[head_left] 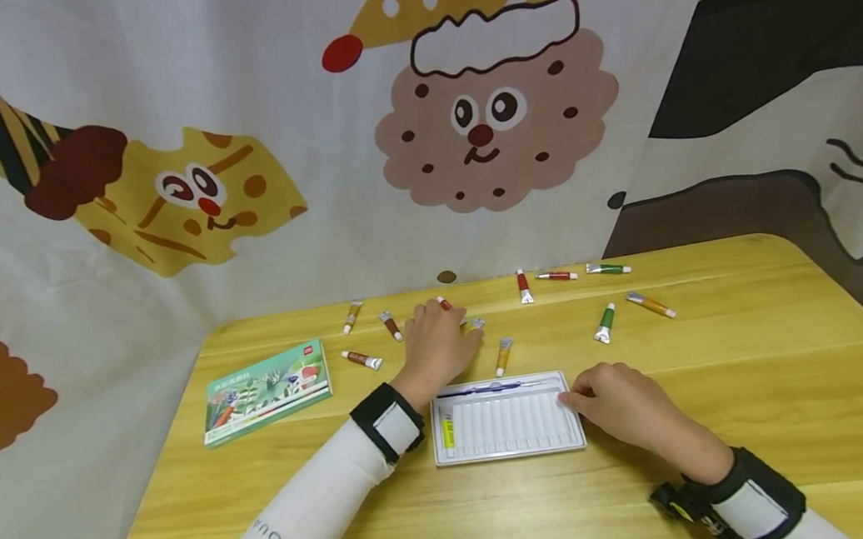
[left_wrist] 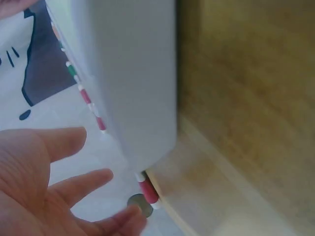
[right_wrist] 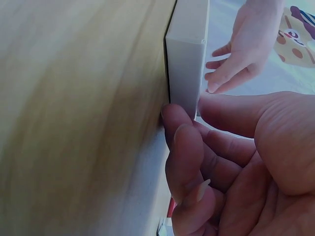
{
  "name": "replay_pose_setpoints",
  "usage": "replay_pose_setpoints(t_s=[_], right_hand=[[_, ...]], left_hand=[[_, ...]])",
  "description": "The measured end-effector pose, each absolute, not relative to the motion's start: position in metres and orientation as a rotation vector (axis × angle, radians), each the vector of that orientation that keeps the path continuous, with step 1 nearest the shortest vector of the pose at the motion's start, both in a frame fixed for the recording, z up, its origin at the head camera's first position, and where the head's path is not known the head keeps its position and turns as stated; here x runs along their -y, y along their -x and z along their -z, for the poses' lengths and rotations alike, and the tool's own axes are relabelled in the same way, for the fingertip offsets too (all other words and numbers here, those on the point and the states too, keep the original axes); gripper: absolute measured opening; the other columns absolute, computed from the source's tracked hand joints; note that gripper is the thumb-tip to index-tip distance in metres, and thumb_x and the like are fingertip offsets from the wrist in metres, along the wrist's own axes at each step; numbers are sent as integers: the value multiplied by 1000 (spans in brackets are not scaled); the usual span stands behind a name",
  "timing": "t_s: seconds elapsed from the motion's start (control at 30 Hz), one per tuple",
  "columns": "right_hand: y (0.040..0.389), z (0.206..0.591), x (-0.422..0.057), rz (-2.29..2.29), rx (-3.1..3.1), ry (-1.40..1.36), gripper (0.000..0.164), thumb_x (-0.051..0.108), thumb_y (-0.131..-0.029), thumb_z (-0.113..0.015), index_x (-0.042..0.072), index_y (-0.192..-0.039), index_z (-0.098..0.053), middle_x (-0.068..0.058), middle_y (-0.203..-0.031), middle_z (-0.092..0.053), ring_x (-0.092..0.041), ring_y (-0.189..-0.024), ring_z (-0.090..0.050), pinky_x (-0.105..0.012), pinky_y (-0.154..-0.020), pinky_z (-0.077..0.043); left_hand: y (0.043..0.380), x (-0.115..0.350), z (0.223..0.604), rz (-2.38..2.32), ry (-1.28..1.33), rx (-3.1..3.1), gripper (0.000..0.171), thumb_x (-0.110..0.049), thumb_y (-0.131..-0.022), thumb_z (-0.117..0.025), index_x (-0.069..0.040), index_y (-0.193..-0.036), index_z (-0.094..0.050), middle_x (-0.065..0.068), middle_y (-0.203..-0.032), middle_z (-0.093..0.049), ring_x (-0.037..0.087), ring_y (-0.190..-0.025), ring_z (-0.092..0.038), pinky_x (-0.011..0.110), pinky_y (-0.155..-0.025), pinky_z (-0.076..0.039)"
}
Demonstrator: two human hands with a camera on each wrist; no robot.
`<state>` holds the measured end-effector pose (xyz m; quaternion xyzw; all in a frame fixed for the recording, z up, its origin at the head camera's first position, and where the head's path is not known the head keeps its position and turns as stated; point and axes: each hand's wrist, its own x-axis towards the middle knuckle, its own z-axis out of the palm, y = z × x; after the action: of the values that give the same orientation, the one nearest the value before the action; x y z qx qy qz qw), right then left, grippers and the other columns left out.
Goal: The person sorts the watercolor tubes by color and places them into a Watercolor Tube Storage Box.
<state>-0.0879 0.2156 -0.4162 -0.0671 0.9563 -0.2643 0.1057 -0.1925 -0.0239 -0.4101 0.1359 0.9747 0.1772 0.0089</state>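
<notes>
A white tray [head_left: 515, 452] with narrow slots lies on the table; a yellow paint tube [head_left: 448, 434] sits in its leftmost slot and a blue paintbrush [head_left: 494, 389] along its far side. At the tray's right edge, my right hand [head_left: 632, 402] pinches the rim between thumb and fingers, seen close in the right wrist view. Beyond the tray, my left hand [head_left: 440, 340] reaches over the loose tubes, its fingers apart in the left wrist view. Close to its fingertips lies a red paint tube [head_left: 445, 303]; another tube [head_left: 476, 323] is partly hidden beside that hand.
Left of the tray lies a green illustrated box [head_left: 267, 391]. Brown tubes [head_left: 362, 359] and an ochre tube [head_left: 352, 317] are scattered near it. An orange-yellow tube [head_left: 503, 356] lies just beyond the tray. Red, green [head_left: 605, 322] and yellow tubes lie at right. A printed curtain [head_left: 311, 261] hangs behind.
</notes>
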Motion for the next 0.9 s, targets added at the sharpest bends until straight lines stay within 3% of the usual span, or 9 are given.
replay_pose_setpoints(t_s=[0.13,0.23,0.3,0.5,0.77,0.9], right_hand=[[88,415,-215,778,-2817,200,16,21,-97,-75,13,-83,-77,7,-68,-59,-14,-62,-49,-31,-58,-37],[88,415,-214,777,-2817,199,16,21,-97,-75,13,-83,-77,7,-68,-60,-14,-62,-50,-32,-59,-37],[88,415,-214,777,-2817,194,16,21,-97,-75,13,-83,-77,7,-68,-60,-14,-63,-50,-32,-59,-37],[88,416,-214,780,-2815,191,17,22,-98,-75,13,-84,-77,7,-68,-60,-14,-62,-49,-32,-58,-37],[88,414,-213,770,-2816,187,17,20,-97,-75,13,-82,-76,6,-67,-58,-14,-62,-49,-32,-58,-37],[88,415,-213,769,-2816,189,17,20,-97,-75,13,-82,-76,6,-67,-58,-14,-61,-49,-31,-58,-36]], left_hand=[[197,23,410,-585,-383,-3037,30,-37,-98,-74,-7,-93,-79,6,-87,-61,25,-85,-54,40,-81,-42],[198,22,409,-600,-350,-2986,41,-35,-97,-76,-10,-66,-65,0,-62,-49,21,-66,-52,36,-72,-38],[199,21,409,-636,-330,-2928,46,-33,-96,-77,-12,-59,-58,-2,-53,-41,17,-55,-48,33,-63,-35],[202,18,409,-745,-236,-2789,31,-16,-94,-78,-7,-69,-61,0,-57,-42,14,-49,-45,25,-45,-31],[203,21,407,-778,-164,-2677,15,-6,-90,-78,2,-89,-66,11,-72,-58,18,-56,-53,25,-47,-37],[202,27,406,-818,-163,-2647,18,-9,-90,-79,0,-83,-65,7,-65,-53,15,-50,-50,24,-44,-35]])
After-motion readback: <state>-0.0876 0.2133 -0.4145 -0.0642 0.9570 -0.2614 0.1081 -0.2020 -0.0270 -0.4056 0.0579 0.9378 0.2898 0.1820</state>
